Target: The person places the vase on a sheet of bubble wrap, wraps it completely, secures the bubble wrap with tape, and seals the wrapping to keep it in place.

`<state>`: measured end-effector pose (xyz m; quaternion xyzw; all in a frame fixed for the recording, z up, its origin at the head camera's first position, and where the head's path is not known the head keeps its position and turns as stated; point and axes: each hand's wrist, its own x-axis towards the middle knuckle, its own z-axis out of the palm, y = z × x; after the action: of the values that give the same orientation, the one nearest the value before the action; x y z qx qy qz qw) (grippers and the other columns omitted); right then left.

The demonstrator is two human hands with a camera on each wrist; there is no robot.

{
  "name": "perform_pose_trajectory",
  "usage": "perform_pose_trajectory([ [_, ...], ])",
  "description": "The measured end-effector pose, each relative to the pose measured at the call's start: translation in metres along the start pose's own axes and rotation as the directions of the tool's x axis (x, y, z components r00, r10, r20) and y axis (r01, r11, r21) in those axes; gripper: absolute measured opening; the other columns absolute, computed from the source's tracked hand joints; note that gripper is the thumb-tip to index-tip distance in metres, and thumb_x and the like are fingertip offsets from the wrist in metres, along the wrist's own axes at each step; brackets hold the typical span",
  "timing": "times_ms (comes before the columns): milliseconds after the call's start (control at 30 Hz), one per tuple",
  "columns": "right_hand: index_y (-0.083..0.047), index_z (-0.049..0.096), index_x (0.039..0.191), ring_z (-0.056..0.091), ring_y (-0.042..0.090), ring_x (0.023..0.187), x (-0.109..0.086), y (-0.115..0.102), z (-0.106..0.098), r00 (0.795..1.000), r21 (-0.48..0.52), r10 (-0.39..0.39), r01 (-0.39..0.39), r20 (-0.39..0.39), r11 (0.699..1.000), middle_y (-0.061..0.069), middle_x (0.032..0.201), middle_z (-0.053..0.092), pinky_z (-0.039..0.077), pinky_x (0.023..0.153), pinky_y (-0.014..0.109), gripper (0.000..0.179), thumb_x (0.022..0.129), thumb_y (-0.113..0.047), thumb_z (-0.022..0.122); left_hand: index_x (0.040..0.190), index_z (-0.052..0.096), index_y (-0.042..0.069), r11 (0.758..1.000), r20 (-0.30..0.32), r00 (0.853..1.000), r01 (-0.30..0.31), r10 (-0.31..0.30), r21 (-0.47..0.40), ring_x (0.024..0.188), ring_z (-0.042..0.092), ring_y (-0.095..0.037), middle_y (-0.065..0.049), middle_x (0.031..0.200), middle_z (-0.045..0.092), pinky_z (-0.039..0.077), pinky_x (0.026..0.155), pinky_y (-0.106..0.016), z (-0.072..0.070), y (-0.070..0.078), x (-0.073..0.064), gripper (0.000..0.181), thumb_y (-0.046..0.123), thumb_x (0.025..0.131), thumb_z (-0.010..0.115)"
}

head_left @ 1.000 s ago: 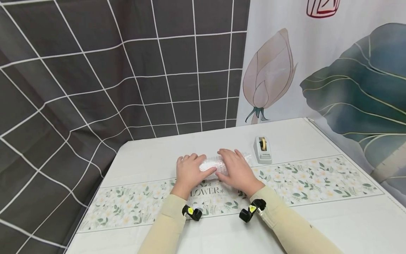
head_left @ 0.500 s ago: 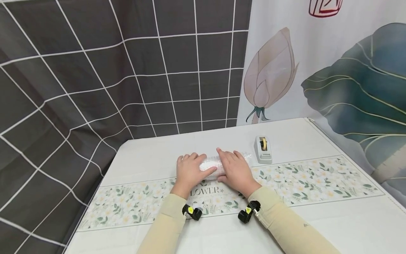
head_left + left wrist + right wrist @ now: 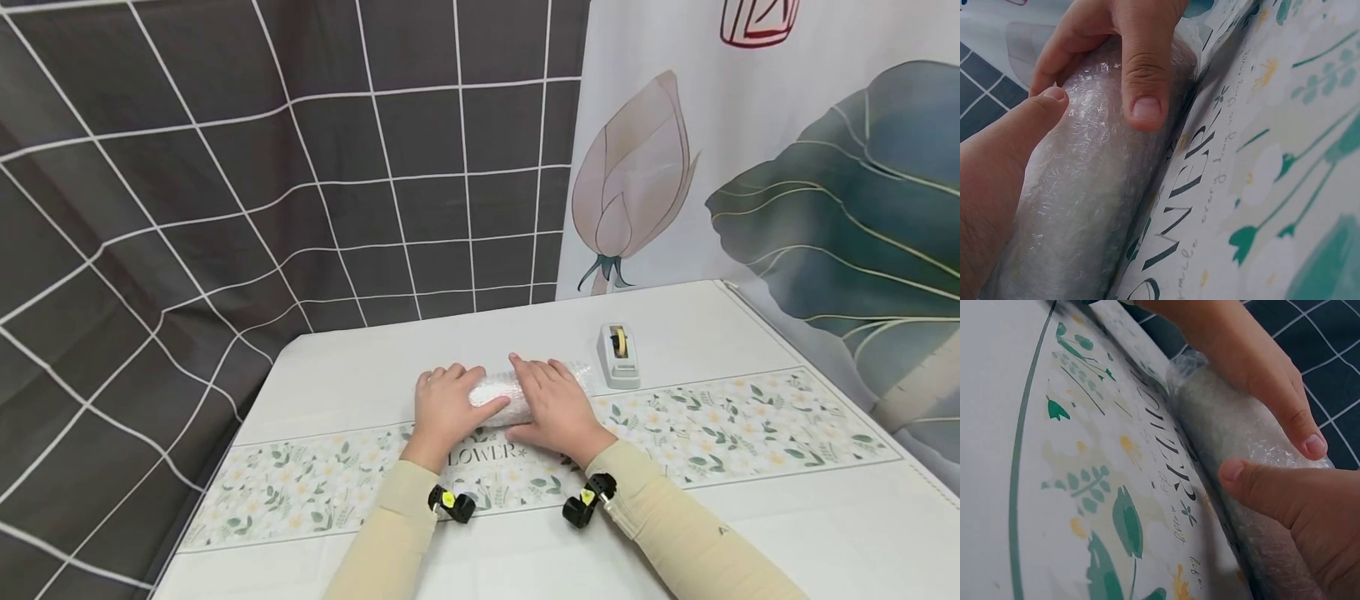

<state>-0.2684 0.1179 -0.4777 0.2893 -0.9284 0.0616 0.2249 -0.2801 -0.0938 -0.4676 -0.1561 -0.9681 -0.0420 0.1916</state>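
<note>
A bubble-wrapped roll [image 3: 495, 390] lies lengthwise from left to right on the table, its clear wrap crinkled and shiny. My left hand [image 3: 446, 410] grips its left part, fingers over the far side and thumb along the top. Toward the other end, my right hand [image 3: 557, 413] holds it with fingers laid across and the thumb at the near side. In the left wrist view the bubble-wrapped roll [image 3: 1079, 194] shows between both hands, the right thumb pressing its wrap. What the wrap encloses is blurred by its layers.
A white tape dispenser [image 3: 620, 358] with a yellow roll stands just beyond the right end of the wrapped roll. The white tablecloth [image 3: 360, 375] has a floral band [image 3: 720, 429] across it. Behind hang a dark grid curtain [image 3: 420, 208] and a flower-printed curtain [image 3: 690, 250].
My right hand has shifted slightly on the roll, its fingers closer together and its thumb now lower at the near side. The left hand keeps its place.
</note>
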Motion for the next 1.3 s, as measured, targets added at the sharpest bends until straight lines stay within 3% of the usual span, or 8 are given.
perform_pose_trajectory([
  [233, -0.002, 0.035, 0.154, 0.054, 0.031, 0.128, 0.000, -0.001, 0.001, 1.000, 0.010, 0.015, -0.015, -0.017, 1.000, 0.014, 0.137, 0.059, 0.033, 0.115, 0.050, 0.110, 0.075, -0.064, 0.077, 0.127, 0.068, 0.029, 1.000, 0.000, 1.000, -0.001, 0.001, -0.001, 0.101, 0.065, -0.026, 0.001, 0.115, 0.069, 0.046, 0.097, -0.050, 0.003, -0.001, 0.000, 0.077, 0.087, 0.084, 0.042],
  [367, -0.003, 0.047, 0.146, 0.054, 0.031, 0.128, -0.003, -0.004, 0.009, 0.986, 0.118, 0.024, -0.005, -0.165, 0.993, 0.014, 0.136, 0.059, 0.034, 0.114, 0.052, 0.082, 0.083, -0.049, 0.073, 0.127, 0.068, 0.029, 1.000, 0.001, 1.000, -0.003, 0.003, 0.001, 0.100, 0.064, -0.026, 0.000, 0.115, 0.069, 0.047, 0.095, -0.050, 0.003, -0.003, 0.000, 0.076, 0.086, 0.085, 0.042],
  [500, -0.001, 0.060, 0.126, 0.058, 0.033, 0.118, -0.011, -0.007, 0.019, 0.904, 0.238, -0.003, 0.116, -0.427, 0.964, 0.015, 0.126, 0.062, 0.043, 0.106, 0.049, 0.048, 0.086, -0.026, 0.069, 0.127, 0.067, 0.029, 1.000, -0.001, 1.000, -0.004, 0.004, -0.004, 0.099, 0.064, -0.026, 0.000, 0.114, 0.069, 0.048, 0.091, -0.050, 0.004, -0.003, -0.002, 0.074, 0.085, 0.085, 0.043],
  [567, -0.003, 0.063, 0.118, 0.061, 0.031, 0.109, -0.014, -0.010, 0.019, 0.865, 0.236, -0.027, 0.166, -0.501, 0.958, 0.013, 0.118, 0.063, 0.048, 0.097, 0.046, 0.036, 0.086, -0.020, 0.067, 0.127, 0.067, 0.029, 1.000, -0.007, 1.000, -0.006, 0.006, -0.009, 0.098, 0.064, -0.026, 0.000, 0.113, 0.069, 0.049, 0.091, -0.050, 0.004, -0.003, -0.002, 0.072, 0.084, 0.085, 0.045],
  [633, -0.005, 0.064, 0.112, 0.063, 0.029, 0.102, -0.016, -0.015, 0.018, 0.850, 0.220, -0.042, 0.184, -0.526, 0.958, 0.011, 0.112, 0.063, 0.052, 0.090, 0.044, 0.029, 0.085, -0.016, 0.066, 0.126, 0.068, 0.029, 1.000, -0.018, 1.000, -0.009, 0.008, -0.017, 0.098, 0.064, -0.026, -0.001, 0.112, 0.069, 0.049, 0.090, -0.051, 0.004, -0.003, -0.002, 0.071, 0.083, 0.085, 0.046],
  [767, -0.006, 0.063, 0.111, 0.065, 0.024, 0.092, -0.023, -0.026, 0.016, 0.877, 0.229, -0.012, 0.139, -0.481, 0.963, 0.008, 0.107, 0.062, 0.056, 0.079, 0.038, 0.029, 0.083, -0.013, 0.068, 0.127, 0.067, 0.028, 1.000, -0.018, 1.000, -0.010, 0.010, -0.020, 0.099, 0.064, -0.026, -0.001, 0.113, 0.069, 0.049, 0.090, -0.051, 0.003, -0.002, -0.001, 0.073, 0.084, 0.085, 0.046],
  [1000, -0.004, 0.056, 0.120, 0.064, 0.021, 0.090, -0.032, -0.044, 0.014, 0.924, 0.313, 0.179, -0.069, -0.338, 0.947, 0.010, 0.116, 0.058, 0.057, 0.073, 0.035, 0.040, 0.085, -0.014, 0.073, 0.128, 0.068, 0.027, 1.000, -0.023, 1.000, -0.010, 0.009, -0.027, 0.099, 0.064, -0.027, -0.003, 0.112, 0.069, 0.050, 0.090, -0.051, 0.001, -0.002, -0.001, 0.071, 0.081, 0.088, 0.045],
  [1300, 0.001, 0.051, 0.127, 0.061, 0.031, 0.114, -0.030, -0.044, 0.018, 0.928, 0.423, 0.250, -0.116, -0.275, 0.899, 0.017, 0.125, 0.056, 0.050, 0.101, 0.045, 0.049, 0.087, -0.016, 0.073, 0.134, 0.065, 0.023, 0.997, 0.073, 0.996, 0.053, -0.048, -0.062, 0.103, 0.065, -0.033, -0.007, 0.119, 0.069, 0.051, 0.088, -0.052, -0.012, 0.003, -0.001, 0.057, 0.061, 0.100, 0.039],
])
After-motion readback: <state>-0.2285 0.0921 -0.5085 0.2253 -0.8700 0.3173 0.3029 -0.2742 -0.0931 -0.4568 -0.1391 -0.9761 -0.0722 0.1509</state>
